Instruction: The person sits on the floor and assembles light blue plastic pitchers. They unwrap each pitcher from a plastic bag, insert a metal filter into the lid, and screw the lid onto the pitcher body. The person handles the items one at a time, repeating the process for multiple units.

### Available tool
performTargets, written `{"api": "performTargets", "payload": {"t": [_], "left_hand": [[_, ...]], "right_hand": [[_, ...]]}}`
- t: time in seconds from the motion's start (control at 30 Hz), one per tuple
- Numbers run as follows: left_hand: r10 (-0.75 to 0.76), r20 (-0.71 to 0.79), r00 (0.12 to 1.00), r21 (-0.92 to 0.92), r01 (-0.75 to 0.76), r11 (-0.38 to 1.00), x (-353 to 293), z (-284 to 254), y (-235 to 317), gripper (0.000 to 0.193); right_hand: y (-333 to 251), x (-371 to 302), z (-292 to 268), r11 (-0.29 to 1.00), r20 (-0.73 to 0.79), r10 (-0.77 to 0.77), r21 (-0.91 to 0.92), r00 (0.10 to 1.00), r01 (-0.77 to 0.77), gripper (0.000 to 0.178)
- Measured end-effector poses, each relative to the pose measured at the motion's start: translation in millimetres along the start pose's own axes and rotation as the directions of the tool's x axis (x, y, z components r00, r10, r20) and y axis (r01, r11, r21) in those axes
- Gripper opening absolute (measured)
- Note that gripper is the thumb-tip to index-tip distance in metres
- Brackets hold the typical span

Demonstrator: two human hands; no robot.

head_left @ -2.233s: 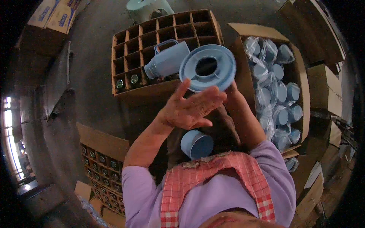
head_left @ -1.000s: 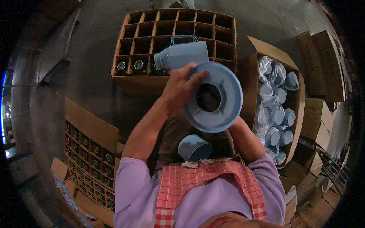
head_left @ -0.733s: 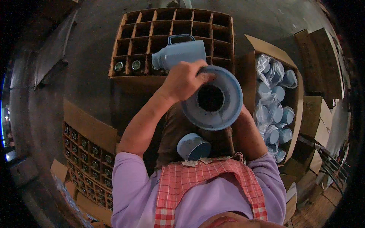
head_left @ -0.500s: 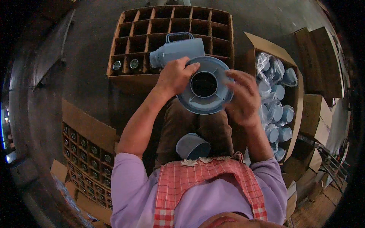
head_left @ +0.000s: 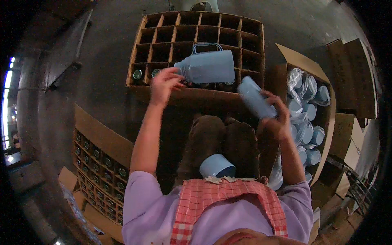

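A light-blue jug body with a handle (head_left: 210,67) lies on its side across the divided carton (head_left: 196,90), its narrow neck to the left. My left hand (head_left: 163,85) is beside that neck with fingers apart, holding nothing; I cannot tell whether its fingertips touch the jug. My right hand (head_left: 278,117) grips a light-blue round plastic piece (head_left: 255,97) by its edge, tilted and slightly blurred, to the right of the jug. In my lap a light-blue cup (head_left: 217,165) rests tipped over.
At the right stands an open carton (head_left: 328,126) of light-blue cups in clear plastic bags (head_left: 300,118). At the lower left another divided carton (head_left: 102,126) holds many shiny round-topped items. Closed boxes (head_left: 347,134) stack at the far right. Shiny tops (head_left: 137,74) show in the near carton's front cells.
The round piece has gone from both hands to the right hand alone, turned edge-on and moved right. My left hand has let go and moved left to the jug's neck.
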State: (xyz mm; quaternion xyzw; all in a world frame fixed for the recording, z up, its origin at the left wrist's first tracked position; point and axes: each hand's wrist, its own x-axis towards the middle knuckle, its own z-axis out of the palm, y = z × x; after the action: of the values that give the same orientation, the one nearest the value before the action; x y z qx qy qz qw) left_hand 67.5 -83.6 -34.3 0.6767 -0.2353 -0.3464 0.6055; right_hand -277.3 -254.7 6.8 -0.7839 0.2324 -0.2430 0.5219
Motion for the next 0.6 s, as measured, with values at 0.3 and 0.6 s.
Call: {"api": "performTargets", "payload": {"t": [0.3, 0.6], "left_hand": [[0.406, 0.021, 0.914, 0.713, -0.298, 0.634, 91.4, -58.8, -118.8, 0.074], [0.406, 0.126, 0.905, 0.343, -0.424, 0.838, 138.4, -25.0, -144.2, 0.051]], "right_hand": [[148.1, 44.7, 4.0, 0.651, -0.309, 0.629, 0.711, 0.714, -0.265, 0.041], [154.8, 98.8, 37.7, 0.550, -0.175, 0.654, 0.779, 0.736, -0.303, 0.034]]}}
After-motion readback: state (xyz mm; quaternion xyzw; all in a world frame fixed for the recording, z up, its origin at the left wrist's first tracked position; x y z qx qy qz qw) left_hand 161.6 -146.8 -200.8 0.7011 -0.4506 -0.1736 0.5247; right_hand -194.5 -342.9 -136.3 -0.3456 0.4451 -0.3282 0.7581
